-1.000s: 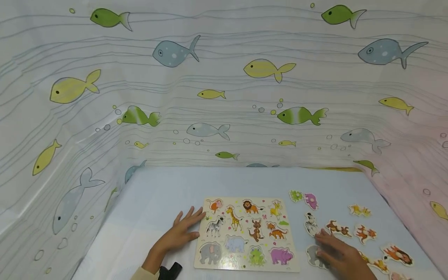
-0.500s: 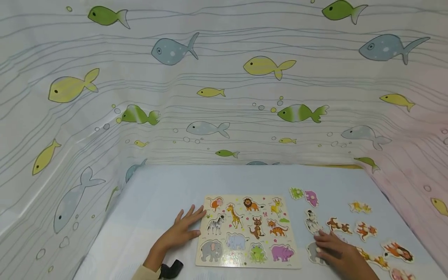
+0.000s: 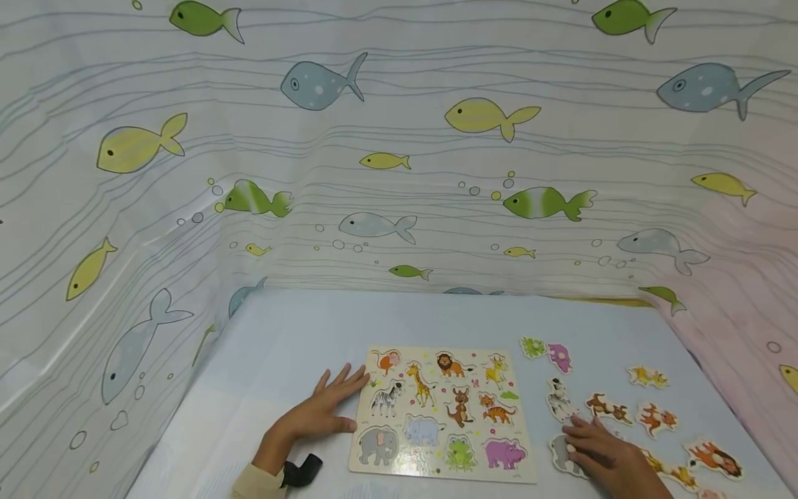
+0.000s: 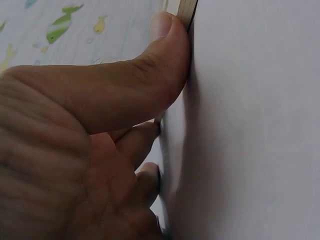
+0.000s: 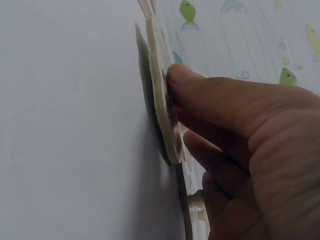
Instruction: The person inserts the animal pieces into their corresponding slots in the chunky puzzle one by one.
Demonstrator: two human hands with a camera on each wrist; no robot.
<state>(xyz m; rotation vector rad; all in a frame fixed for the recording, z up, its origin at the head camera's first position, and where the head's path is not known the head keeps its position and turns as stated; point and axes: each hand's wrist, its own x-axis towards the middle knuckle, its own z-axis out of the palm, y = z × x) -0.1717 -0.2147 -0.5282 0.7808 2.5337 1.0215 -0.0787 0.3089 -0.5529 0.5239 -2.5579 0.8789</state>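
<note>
The wooden animal puzzle board [image 3: 420, 466] lies flat on the table, with animal pictures across its face. My left hand [image 3: 318, 416] rests at its left edge, fingers spread and fairly straight; the thumb [image 4: 172, 55] touches the board's side in the left wrist view. To the right of the board, my right hand [image 3: 607, 454] pinches the grey elephant puzzle piece [image 3: 559, 452] by its knob. In the right wrist view this piece [image 5: 159, 95] stands slightly off the white surface, with a shadow beside it. Just beyond the fingertips is a zebra piece [image 3: 559, 400].
More knobbed pieces lie on the right: a frog [image 3: 533, 347], a purple hippo [image 3: 560, 357], a kangaroo [image 3: 607, 409], a tiger [image 3: 657, 419], a lion [image 3: 713, 459] and a giraffe [image 3: 679, 475]. Fish-patterned sheeting [image 3: 436, 201] encloses the table's back and sides.
The head view has shifted slightly. Both hands keep nearly the same places, the left at the board's edge and the right at the elephant piece.
</note>
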